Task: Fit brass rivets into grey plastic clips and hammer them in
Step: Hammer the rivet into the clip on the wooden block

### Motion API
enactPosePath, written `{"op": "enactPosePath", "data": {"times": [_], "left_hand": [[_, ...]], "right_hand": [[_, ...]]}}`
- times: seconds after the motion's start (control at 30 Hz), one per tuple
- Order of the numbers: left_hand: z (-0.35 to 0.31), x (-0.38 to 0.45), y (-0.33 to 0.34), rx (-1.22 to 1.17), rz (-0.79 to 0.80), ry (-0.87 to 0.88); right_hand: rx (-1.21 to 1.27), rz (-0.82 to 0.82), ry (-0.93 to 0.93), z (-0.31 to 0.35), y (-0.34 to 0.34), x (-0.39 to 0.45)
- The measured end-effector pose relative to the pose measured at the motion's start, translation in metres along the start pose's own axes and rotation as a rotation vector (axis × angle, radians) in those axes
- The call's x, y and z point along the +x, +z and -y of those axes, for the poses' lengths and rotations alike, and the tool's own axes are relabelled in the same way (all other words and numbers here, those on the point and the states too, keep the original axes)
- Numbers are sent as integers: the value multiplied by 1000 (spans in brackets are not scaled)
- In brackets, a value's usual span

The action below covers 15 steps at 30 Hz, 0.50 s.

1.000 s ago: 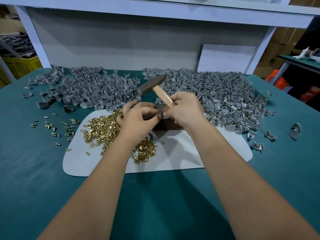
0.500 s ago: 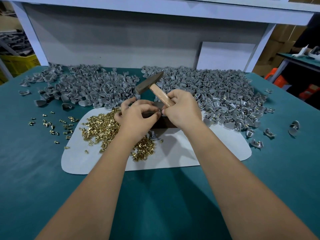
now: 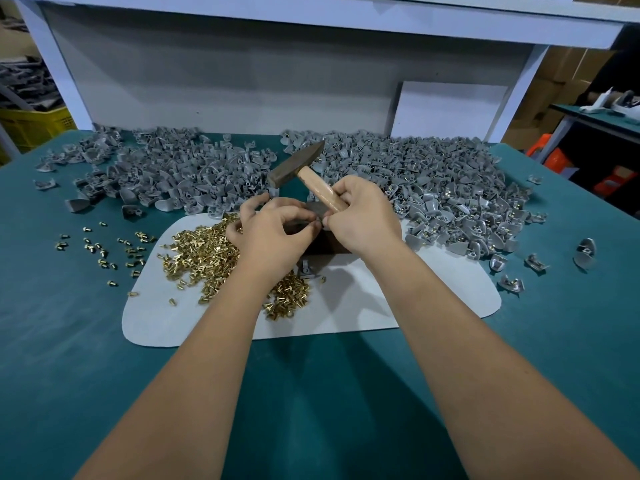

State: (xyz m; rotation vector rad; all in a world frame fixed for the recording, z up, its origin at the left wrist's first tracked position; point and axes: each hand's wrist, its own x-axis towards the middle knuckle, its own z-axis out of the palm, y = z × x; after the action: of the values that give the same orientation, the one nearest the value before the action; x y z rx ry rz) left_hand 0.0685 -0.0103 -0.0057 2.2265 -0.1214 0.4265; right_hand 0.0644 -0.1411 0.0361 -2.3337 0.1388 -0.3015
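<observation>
step: seating rivet in clip, frame centre | left hand (image 3: 273,233) pinches small part — clip hidden | right hand (image 3: 363,216) grips hammer (image 3: 304,174) | rivets (image 3: 204,251) centre-left | advice: align rivet straight before striking

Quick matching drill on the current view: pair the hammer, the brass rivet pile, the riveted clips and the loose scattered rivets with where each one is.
Things:
1. hammer
2. brass rivet pile
3. riveted clips
4. scattered rivets

Places:
A. bare green table, left of the white mat
B. heaped on the table's right side
C. handle gripped in the right hand
D. on the white mat, under the left hand

Pairs: 1-C, 2-D, 3-B, 4-A
</observation>
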Motion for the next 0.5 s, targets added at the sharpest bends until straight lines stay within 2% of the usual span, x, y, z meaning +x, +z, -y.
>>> {"op": "enactPosePath", "data": {"times": [0.1, 0.27, 0.37, 0.5], "left_hand": [[0, -1, 3, 25, -38, 27], [2, -1, 8, 100, -107, 53], [1, -1, 10, 107, -126, 35], [-1, -1, 10, 104, -130, 4]], "right_hand": [[63, 23, 28, -2, -4, -1], [18, -102, 54, -10, -22, -9], [-159, -180, 37, -11, -34, -22], [-470, -326, -194, -8, -40, -42]]}}
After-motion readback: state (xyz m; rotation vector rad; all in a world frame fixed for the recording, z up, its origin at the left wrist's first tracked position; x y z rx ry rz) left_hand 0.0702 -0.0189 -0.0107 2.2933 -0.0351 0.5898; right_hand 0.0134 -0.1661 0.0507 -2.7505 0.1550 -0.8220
